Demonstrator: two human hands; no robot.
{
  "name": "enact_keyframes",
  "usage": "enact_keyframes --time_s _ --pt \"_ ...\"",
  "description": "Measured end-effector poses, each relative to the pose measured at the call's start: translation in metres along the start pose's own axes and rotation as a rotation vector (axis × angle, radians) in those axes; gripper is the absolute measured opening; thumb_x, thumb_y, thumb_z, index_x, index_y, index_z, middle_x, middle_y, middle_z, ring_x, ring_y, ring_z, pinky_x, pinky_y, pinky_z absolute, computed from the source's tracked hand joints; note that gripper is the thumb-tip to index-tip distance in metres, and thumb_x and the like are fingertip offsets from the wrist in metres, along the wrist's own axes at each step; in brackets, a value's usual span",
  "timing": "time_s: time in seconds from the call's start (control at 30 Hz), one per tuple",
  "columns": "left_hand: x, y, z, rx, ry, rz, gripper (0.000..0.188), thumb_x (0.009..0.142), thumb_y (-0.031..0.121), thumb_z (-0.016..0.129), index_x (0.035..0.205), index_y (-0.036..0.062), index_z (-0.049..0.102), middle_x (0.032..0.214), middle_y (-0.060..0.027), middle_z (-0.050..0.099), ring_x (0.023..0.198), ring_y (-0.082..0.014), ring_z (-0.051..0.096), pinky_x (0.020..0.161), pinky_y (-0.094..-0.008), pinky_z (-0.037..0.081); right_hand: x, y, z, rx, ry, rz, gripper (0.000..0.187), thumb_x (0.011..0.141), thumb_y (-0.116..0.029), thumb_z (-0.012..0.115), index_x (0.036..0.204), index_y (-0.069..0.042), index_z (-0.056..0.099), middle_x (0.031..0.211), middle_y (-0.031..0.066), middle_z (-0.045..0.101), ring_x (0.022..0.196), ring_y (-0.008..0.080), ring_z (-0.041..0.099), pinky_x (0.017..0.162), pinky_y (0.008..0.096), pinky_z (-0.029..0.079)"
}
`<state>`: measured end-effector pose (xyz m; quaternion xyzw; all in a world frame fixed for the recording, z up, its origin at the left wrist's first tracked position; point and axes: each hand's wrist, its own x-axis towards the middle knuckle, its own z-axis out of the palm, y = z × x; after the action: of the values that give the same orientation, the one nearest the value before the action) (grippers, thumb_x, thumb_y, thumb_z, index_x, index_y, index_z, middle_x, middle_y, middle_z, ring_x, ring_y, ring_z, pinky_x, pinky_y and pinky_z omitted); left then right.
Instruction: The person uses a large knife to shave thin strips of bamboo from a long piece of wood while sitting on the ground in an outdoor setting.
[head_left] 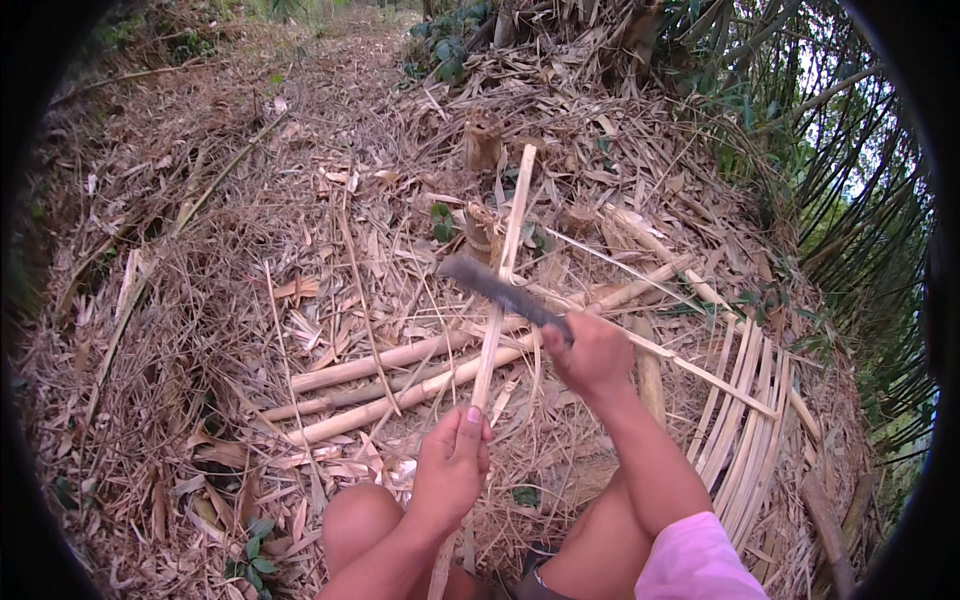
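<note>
My left hand (452, 466) is closed round the lower part of a long, pale split-bamboo strip (517, 220), which slants up and away from me. Its lower end passes beneath the hand toward my legs. In my right hand (594, 356) is the handle of a machete (500, 290), gripped in a fist. The dark, broad blade points to the far left and lies across the middle of the strip, apparently touching it. Most of the handle is hidden by the fingers.
Several bamboo poles (410, 352) lie crosswise before me. Split strips (745, 430) are gathered at the right, with another long strip (690, 372) across them. Cut stumps (482, 142) stand ahead. Dry leaves cover the ground; bamboo stems (880, 220) rise at the right.
</note>
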<state>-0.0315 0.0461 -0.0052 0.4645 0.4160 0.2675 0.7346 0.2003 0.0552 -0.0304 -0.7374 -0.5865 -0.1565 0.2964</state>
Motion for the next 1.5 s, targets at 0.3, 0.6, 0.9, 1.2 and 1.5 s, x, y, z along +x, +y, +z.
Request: enact_keyframes --time_s 0.3,0.6,0.9,1.2,1.5 --pt "-0.016 -0.020 0.013 0.305 0.008 0.120 0.039 0.102 0.042 0.041 0.086 0.0083 0.053 0.062 0.0031 0.041 0.056 -0.0088 0.040 0.053 -0.0264 0.036 0.034 0.055 0.031 0.021 0.239 -0.189 0.072 0.081 -0.079 0.037 0.060 -0.012 0.053 0.060 0.0100 0.055 0.059 0.0296 0.058 0.054 0.0472 0.039" --pt "-0.015 -0.016 -0.022 0.017 0.018 -0.080 0.034 0.103 0.035 0.040 0.085 0.0085 0.051 0.057 0.0044 0.038 0.045 -0.0085 0.032 0.042 -0.0269 0.025 0.005 -0.043 0.025 0.061 -0.019 -0.604 0.073 0.080 -0.077 0.044 0.065 -0.006 0.056 0.063 0.0097 0.056 0.055 0.0274 0.057 0.085 0.0672 0.031" --pt "-0.022 -0.062 -0.007 0.122 -0.033 -0.224 0.035 0.102 0.035 0.041 0.078 0.0118 0.052 0.053 0.0007 0.041 0.035 -0.0097 0.030 0.032 -0.0278 0.020 -0.057 0.023 0.066 0.241 -0.295 0.150 0.072 0.073 -0.080 0.047 0.073 -0.009 0.059 0.073 0.0096 0.061 0.070 0.0309 0.062 0.083 0.0710 0.026" --pt "-0.029 -0.058 0.004 0.002 -0.028 -0.365 0.039 0.103 0.036 0.038 0.071 0.0148 0.045 0.049 0.0039 0.030 0.035 -0.0082 0.025 0.032 -0.0253 0.016 -0.104 0.019 0.049 0.205 -0.392 -0.074 0.075 0.073 -0.082 0.043 0.068 -0.008 0.057 0.069 0.0120 0.060 0.065 0.0318 0.061 0.079 0.0621 0.034" --pt "-0.035 -0.070 -0.010 -0.042 0.031 -0.439 0.036 0.103 0.035 0.040 0.075 0.0139 0.046 0.051 0.0025 0.034 0.036 -0.0088 0.028 0.034 -0.0242 0.017 -0.078 0.043 0.059 0.157 -0.438 0.297 0.068 0.080 -0.073 0.049 0.074 -0.007 0.061 0.072 0.0144 0.063 0.065 0.0348 0.062 0.064 0.0519 0.046"
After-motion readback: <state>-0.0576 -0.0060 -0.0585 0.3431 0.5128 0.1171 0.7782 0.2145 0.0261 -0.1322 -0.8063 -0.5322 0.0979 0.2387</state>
